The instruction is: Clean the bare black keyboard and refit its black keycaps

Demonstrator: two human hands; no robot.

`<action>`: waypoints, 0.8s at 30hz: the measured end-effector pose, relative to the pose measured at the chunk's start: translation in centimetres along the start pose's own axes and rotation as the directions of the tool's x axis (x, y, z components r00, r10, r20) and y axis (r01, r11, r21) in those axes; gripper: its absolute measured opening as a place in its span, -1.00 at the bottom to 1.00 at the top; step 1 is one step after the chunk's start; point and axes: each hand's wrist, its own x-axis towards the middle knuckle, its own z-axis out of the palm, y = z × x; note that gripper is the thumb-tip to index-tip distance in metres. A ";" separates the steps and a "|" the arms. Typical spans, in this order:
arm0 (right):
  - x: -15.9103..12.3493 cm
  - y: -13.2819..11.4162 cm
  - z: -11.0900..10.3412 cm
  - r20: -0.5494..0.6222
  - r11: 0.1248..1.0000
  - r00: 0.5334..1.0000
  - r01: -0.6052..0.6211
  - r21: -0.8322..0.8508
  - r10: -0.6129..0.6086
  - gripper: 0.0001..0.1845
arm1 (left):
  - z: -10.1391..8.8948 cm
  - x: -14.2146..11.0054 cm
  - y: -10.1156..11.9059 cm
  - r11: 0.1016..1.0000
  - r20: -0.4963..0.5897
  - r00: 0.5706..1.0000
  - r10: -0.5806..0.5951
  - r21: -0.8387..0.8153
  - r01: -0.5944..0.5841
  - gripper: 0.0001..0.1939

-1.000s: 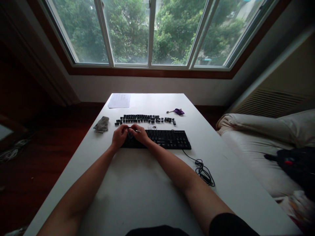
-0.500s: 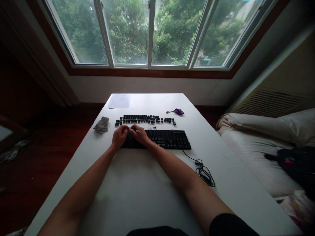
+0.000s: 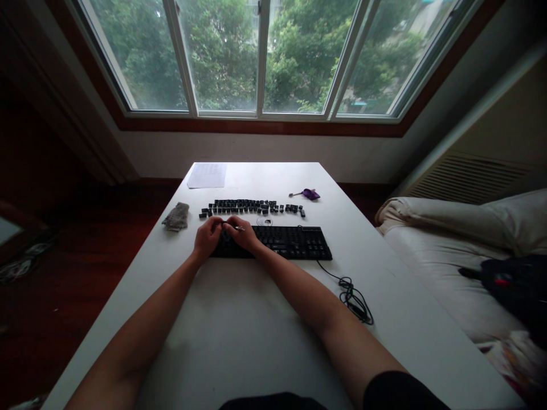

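Note:
A black keyboard [image 3: 294, 242] lies across the white table, its left part covered by my hands. My left hand [image 3: 207, 238] is closed at the keyboard's upper left corner, thumb and fingers pinched together; what they hold is too small to make out. Right beside it, fingertips almost meeting, my right hand [image 3: 243, 234] is closed around a slim tool with a shiny metal end [image 3: 240, 228] that pokes out over the hand; its kind is unclear. Beyond the keyboard, loose black keycaps [image 3: 239, 204] stand in rows. A small clear round dish [image 3: 264, 222] with something dark in it sits between.
A grey cloth [image 3: 176, 217] lies left of the keycaps, a paper sheet [image 3: 207, 175] at the far left. A purple object [image 3: 311, 195] and a small brush [image 3: 294, 195] lie at the back right. The keyboard's coiled cable [image 3: 355, 302] rests at right.

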 end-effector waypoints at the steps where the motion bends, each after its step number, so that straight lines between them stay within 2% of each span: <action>1: 0.0 0.0 0.0 0.002 1.000 1.000 -0.002 -0.003 0.002 -0.75 | 0.0 0.0 0.0 1.000 0.000 1.000 -0.002 0.000 0.002 -0.77; 24: 0.0 -0.2 0.0 0.006 0.999 1.000 -0.013 -0.039 0.014 -0.75 | 0.1 0.1 -0.2 1.000 -0.014 1.000 -0.005 0.008 0.005 -0.78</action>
